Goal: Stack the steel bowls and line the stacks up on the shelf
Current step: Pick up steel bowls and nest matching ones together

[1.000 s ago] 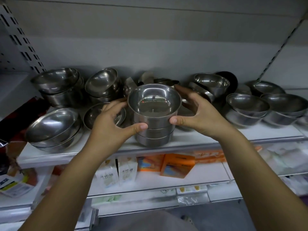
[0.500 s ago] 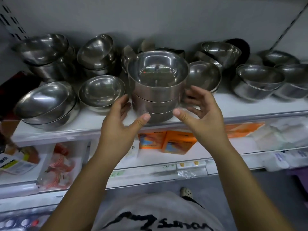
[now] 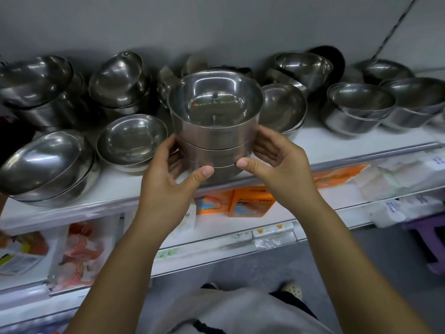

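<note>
A stack of three straight-sided steel bowls (image 3: 214,131) stands near the front edge of the white shelf (image 3: 125,189), in the middle. My left hand (image 3: 166,182) grips the stack's left side and my right hand (image 3: 281,169) grips its right side. Both thumbs press the lowest bowl at the front, while the fingers curl round behind. Whether the stack rests on the shelf or is slightly lifted, I cannot tell.
Loose and nested steel bowls crowd the shelf: tilted ones at the left (image 3: 45,162), a shallow pair (image 3: 131,141) beside the stack, one at its right (image 3: 281,107), and more at the far right (image 3: 358,107). Orange boxes (image 3: 250,201) lie on the lower shelf.
The view has dropped and closed in on the shelf. Both hands, which were apart from the stack half a second ago, now hold its lower part.
</note>
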A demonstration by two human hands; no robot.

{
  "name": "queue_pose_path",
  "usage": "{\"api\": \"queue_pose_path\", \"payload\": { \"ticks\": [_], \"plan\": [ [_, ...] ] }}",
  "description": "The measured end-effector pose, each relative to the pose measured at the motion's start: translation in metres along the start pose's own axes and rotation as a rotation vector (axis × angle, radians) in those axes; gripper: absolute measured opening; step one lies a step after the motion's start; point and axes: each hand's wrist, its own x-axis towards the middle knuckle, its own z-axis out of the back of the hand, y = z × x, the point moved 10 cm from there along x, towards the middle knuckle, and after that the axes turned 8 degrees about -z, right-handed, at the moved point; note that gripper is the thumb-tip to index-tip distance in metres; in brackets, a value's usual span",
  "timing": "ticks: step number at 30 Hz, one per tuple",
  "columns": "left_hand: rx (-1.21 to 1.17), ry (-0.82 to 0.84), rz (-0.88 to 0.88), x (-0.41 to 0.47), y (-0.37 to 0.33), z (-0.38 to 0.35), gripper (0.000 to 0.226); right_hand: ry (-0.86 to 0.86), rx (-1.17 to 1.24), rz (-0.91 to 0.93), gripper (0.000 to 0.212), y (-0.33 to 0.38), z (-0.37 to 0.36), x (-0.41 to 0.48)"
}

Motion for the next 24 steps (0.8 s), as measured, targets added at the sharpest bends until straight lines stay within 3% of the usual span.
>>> {"api": "queue_pose_path", "payload": {
  "ticks": [7,11,24],
  "plan": [
    [-0.096,-0.005,-0.048,-0.002,-0.038,-0.003,0.075,-0.008,0.074,0.023,0.083,0.021,0.022,-0.023],
    [-0.097,0.043,-0.045,-0.005,-0.059,-0.03,0.088,-0.051,0.135,0.038,0.072,0.032,0.057,-0.039],
    [-0.183,0.286,-0.002,-0.059,-0.107,-0.246,0.093,-0.246,0.204,0.021,0.059,0.01,0.267,-0.121]
  ]
}}
